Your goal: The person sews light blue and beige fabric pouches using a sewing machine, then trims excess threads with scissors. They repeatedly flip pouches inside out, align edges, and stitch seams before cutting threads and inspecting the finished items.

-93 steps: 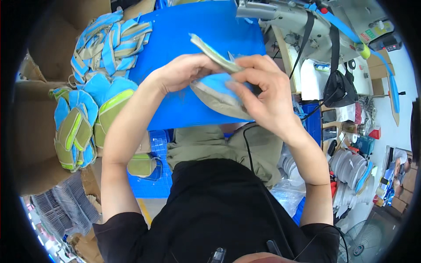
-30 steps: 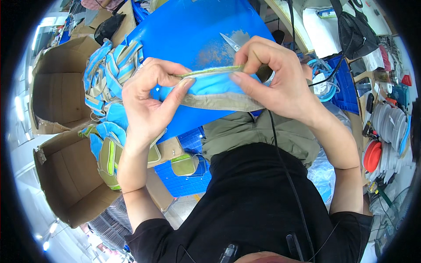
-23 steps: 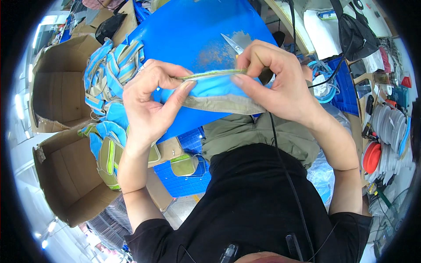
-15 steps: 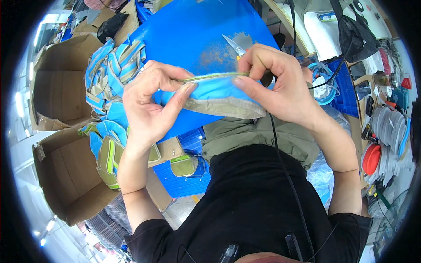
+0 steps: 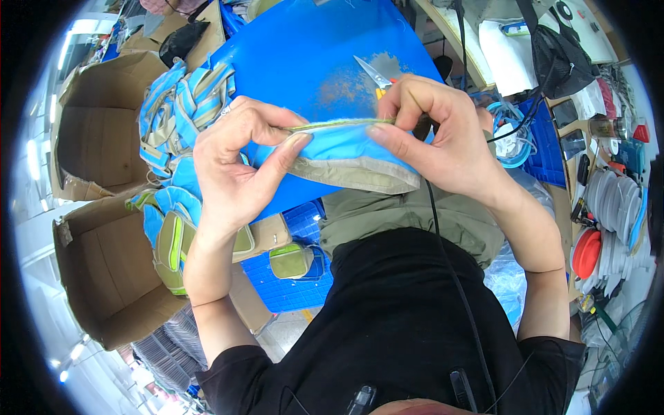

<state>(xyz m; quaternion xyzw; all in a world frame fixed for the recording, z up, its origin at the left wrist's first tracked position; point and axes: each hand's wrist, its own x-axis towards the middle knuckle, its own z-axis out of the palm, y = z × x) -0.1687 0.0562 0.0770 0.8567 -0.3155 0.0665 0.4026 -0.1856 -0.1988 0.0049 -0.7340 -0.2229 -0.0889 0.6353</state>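
Observation:
A fabric piece (image 5: pixel 346 155) in bright blue and khaki, with a yellow-green edge along its top, is stretched between my hands above the blue work surface (image 5: pixel 290 62). My left hand (image 5: pixel 245 155) pinches the top edge at its left end between thumb and fingers. My right hand (image 5: pixel 436 135) pinches the same edge farther right, its thumb on the blue side and index finger curled behind. Scissors (image 5: pixel 371 71) with a yellow-orange grip lie just beyond my right hand, their handles partly hidden by it.
Bundled blue-khaki straps (image 5: pixel 183 111) and a pile of blue and green pieces (image 5: pixel 169 249) lie at left, beside two cardboard boxes (image 5: pixel 111 270). A black cable (image 5: pixel 439 228) hangs down over my trousers. Blue crates (image 5: pixel 539 145), a black mesh bag (image 5: pixel 560 66) and stacked discs (image 5: pixel 615 200) are at right.
Since three seconds ago my hands have spread apart, drawing the piece's edge out straight, and the view has turned. Over the last second both pinching hands sank slightly toward the body.

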